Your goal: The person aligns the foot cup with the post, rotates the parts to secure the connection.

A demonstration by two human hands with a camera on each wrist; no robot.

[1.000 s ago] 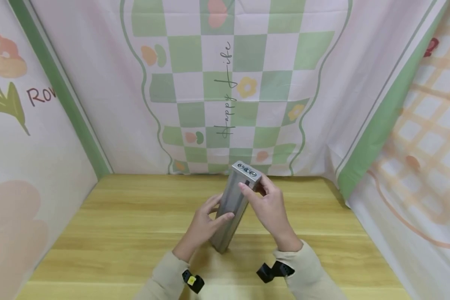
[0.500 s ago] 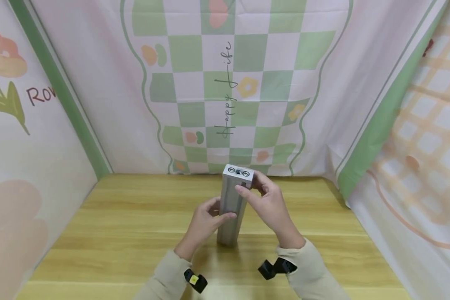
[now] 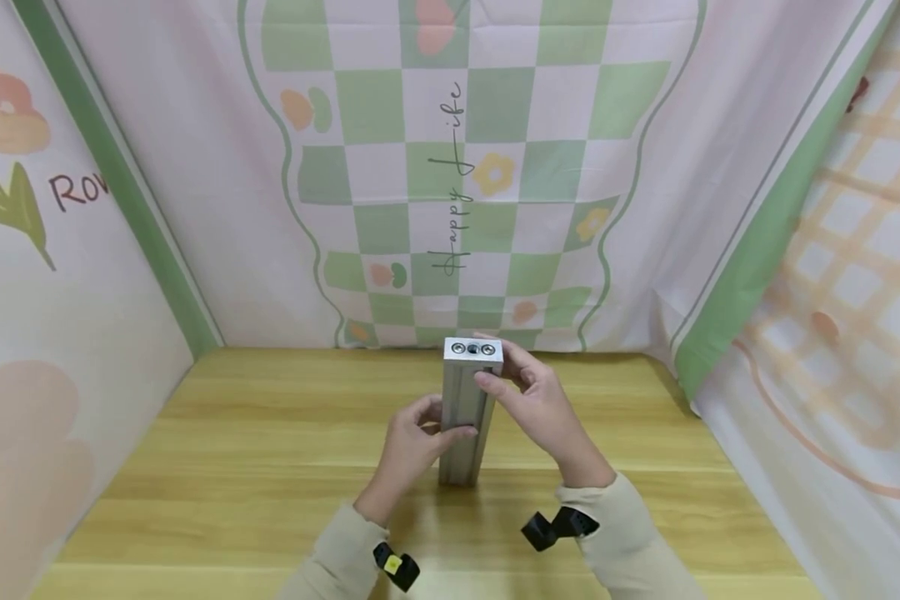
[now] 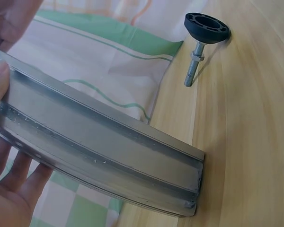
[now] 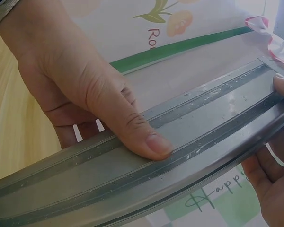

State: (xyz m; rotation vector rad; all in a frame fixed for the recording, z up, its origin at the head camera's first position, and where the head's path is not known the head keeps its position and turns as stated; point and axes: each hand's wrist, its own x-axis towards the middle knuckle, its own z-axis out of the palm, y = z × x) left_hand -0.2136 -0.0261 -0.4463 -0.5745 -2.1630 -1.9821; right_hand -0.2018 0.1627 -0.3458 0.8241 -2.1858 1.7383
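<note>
A silver aluminium profile (image 3: 462,417) stands nearly upright, its lower end at the table and its top end showing round holes. Partway up it, my left hand (image 3: 412,450) grips the profile, thumb across the near face and fingers behind. Higher up, my right hand (image 3: 536,404) holds it near the top, with the thumb on the front and fingers round the back. Both hands also show along the grooved profile (image 5: 199,135) in the right wrist view. In the left wrist view, a black levelling foot (image 4: 207,28) with a threaded stud and nut lies on the table.
The wood-grain table (image 3: 270,467) stretches out under both hands. A green-and-white checked cloth (image 3: 435,192) hangs at its back edge. Printed drapes close in the left side (image 3: 120,292) and right side (image 3: 817,350).
The profile has swung from leaning right to nearly upright, its top moving left. Both hands have stayed on it, and it stands slightly steadier than half a second ago.
</note>
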